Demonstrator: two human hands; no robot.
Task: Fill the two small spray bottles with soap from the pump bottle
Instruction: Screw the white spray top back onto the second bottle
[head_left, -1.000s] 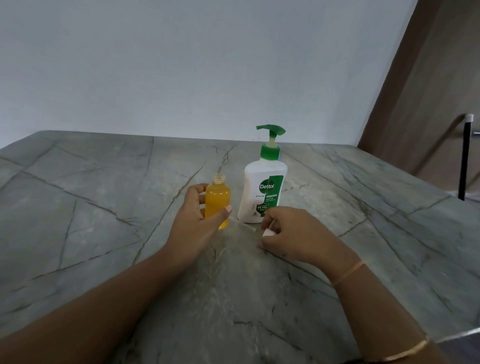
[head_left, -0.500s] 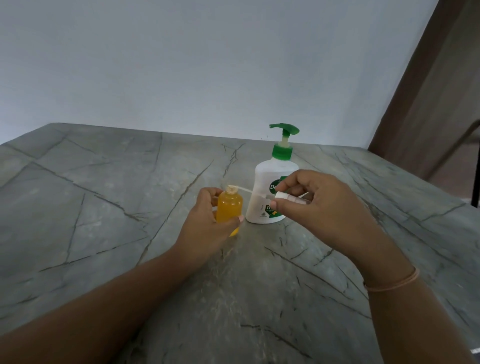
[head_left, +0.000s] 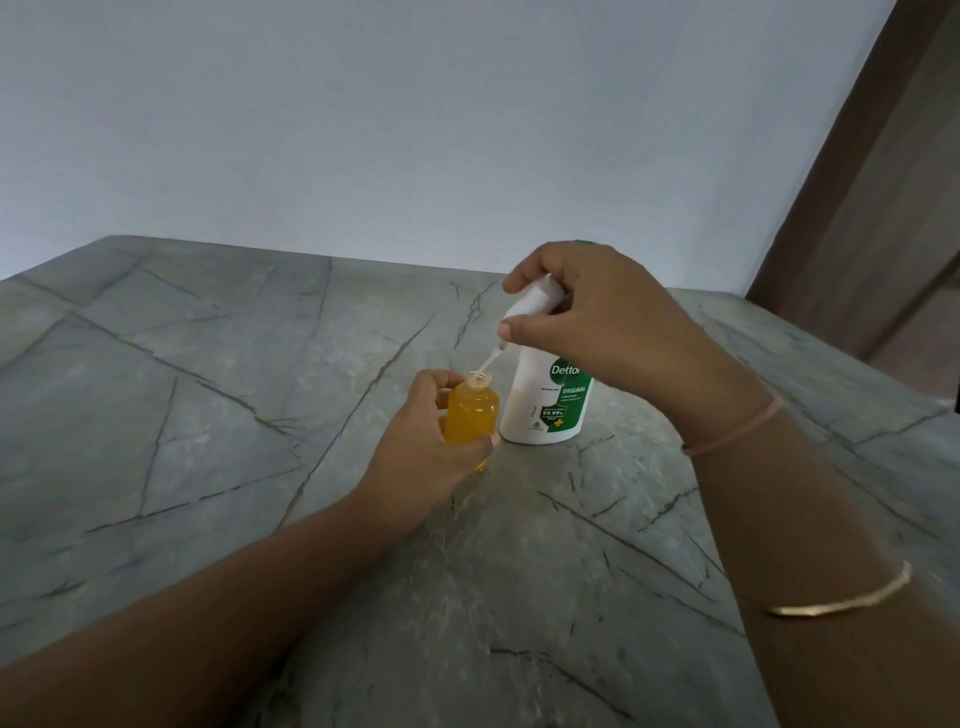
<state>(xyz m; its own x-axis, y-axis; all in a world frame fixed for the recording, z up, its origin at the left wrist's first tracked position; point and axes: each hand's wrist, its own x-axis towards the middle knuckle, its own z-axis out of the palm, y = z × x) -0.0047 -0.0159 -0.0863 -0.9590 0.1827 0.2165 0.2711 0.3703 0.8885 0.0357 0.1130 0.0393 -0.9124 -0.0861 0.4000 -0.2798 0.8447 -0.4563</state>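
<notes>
A small clear spray bottle (head_left: 471, 415) full of orange soap stands on the marble table (head_left: 208, 415), its neck uncapped. My left hand (head_left: 423, 457) grips its body from the left. My right hand (head_left: 597, 317) pinches the white spray cap (head_left: 535, 300) above it, tilted, and the cap's thin dip tube (head_left: 491, 359) reaches down into the bottle's mouth. The white pump bottle (head_left: 545, 405) with a green label stands just right of the small bottle; my right hand hides its green pump head. Only one small spray bottle is in view.
A pale wall rises behind the table's far edge. A brown wooden panel (head_left: 883, 208) stands at the right. The table's right edge runs diagonally at the far right.
My right hand picked the white spray cap up off the table, raised it above the small bottle and brought its tube to the bottle's mouth. My left hand kept its hold on the bottle.
</notes>
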